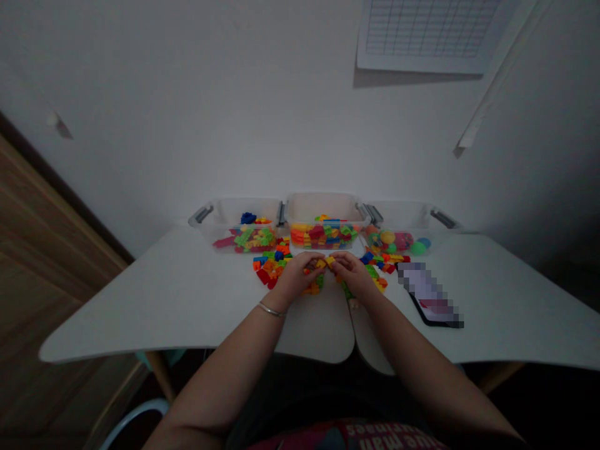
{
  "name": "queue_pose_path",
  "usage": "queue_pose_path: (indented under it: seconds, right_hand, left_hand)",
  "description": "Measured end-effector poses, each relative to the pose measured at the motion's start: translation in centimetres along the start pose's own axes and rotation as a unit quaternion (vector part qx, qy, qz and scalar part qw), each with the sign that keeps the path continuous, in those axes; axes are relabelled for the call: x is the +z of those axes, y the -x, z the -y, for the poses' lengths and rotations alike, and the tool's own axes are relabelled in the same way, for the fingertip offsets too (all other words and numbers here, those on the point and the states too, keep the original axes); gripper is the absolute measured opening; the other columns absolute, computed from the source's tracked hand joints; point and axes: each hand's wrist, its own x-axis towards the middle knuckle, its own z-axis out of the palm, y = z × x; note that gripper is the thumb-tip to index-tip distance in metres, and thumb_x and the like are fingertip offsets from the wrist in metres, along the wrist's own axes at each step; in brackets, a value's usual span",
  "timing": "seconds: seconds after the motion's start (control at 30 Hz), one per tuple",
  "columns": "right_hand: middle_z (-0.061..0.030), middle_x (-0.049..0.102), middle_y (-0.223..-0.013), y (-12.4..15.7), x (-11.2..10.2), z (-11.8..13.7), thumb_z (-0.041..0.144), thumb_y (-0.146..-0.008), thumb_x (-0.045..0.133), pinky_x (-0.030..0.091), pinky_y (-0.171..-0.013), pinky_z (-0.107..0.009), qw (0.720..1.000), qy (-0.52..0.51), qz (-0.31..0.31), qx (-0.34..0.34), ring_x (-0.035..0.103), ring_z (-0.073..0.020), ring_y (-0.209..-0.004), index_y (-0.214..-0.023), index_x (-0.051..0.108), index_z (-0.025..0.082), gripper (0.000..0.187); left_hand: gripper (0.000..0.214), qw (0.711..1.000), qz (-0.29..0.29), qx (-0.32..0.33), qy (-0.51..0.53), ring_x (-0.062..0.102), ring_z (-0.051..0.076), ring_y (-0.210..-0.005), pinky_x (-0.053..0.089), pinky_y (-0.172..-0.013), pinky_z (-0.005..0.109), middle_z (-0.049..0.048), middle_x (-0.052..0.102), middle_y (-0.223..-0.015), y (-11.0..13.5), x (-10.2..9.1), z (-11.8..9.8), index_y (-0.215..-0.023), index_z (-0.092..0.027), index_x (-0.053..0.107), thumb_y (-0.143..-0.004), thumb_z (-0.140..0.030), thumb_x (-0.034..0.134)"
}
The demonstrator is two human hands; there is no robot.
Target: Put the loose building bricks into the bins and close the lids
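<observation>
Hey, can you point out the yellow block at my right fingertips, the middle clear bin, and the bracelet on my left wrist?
Yellow block [330, 262]: head view, middle of its visible surface.
Middle clear bin [323, 205]: head view, bare back wall.
Bracelet [272, 310]: head view, middle of its visible band.

Yellow bricks [330, 262] mid-dial; white table [154, 300]; one o'clock, white sheet [422, 34], dark grid; three, yellow, green, blue balls [387, 237]; six, red shirt [347, 434], pale lettering; eight, brown wood-grained panel [51, 350].

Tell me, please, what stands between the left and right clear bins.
In the head view, the middle bin, holding colourful blocks, stands between the left bin and right bin.
</observation>
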Motion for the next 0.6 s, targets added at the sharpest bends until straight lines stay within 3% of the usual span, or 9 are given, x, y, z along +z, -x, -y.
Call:
queue_pose_path:
  seconds: [0.1, 0.3, 0.47, 0.6]
  right_hand:
    - [-0.0014, 0.065, -0.082, -0.3, -0.4, 0.4, 0.044, -0.070, 0.069, 0.051, -0.066, -0.029, 0.999, -0.002, -0.040, -0.027, 0.062, -0.0157, -0.074, -0.093, 0.061, 0.023, 0.033]
    - [0.0011, 0.059, -0.083, -2.9, -2.8, 2.7, 0.042, -0.077, 0.061, 0.049, -0.066, -0.028, 0.955, 0.048, -0.234, -0.175, 0.057, -0.0130, -0.068, -0.094, 0.051, 0.023, 0.027]
    - [-0.0052, 0.064, -0.090, -5.6, -3.7, 4.2, 0.038, -0.084, 0.051, 0.048, -0.072, -0.033, 0.922, 0.193, -0.262, -0.211, 0.059, -0.0178, -0.077, -0.097, 0.055, 0.021, 0.022]
    - [-0.0088, 0.069, -0.088, -6.9, -3.4, 5.0, 0.033, -0.085, 0.049, 0.045, -0.080, -0.040, 0.877, 0.368, -0.242, -0.193, 0.058, -0.0231, -0.079, -0.096, 0.064, 0.019, 0.023]
  left_hand:
    - [0.027, 1.000, -0.007, 0.009, -0.013, 0.066, 0.018, -0.097, 0.056, -0.086, 0.034, 0.0079, 0.069, -0.105, 0.0, 0.0, -0.2, -0.111, -0.018, 0.062, -0.085, -0.021, 0.063]
    - [0.033, 0.999, -0.026, 0.020, -0.043, 0.065, 0.019, -0.104, 0.054, -0.092, 0.037, 0.0093, 0.068, -0.112, 0.0, -0.1, -0.1, -0.119, -0.018, 0.058, -0.087, -0.016, 0.058]
    - [0.030, 0.996, -0.024, 0.050, -0.063, 0.065, 0.019, -0.103, 0.054, -0.092, 0.039, 0.0086, 0.068, -0.109, -0.1, -0.2, 0.3, -0.116, -0.019, 0.060, -0.087, -0.013, 0.054]
    - [0.026, 0.993, -0.065, 0.076, -0.062, 0.060, 0.019, -0.107, 0.055, -0.090, 0.037, 0.0094, 0.062, -0.112, -0.2, -0.3, 0.1, -0.112, -0.020, 0.062, -0.088, -0.013, 0.053]
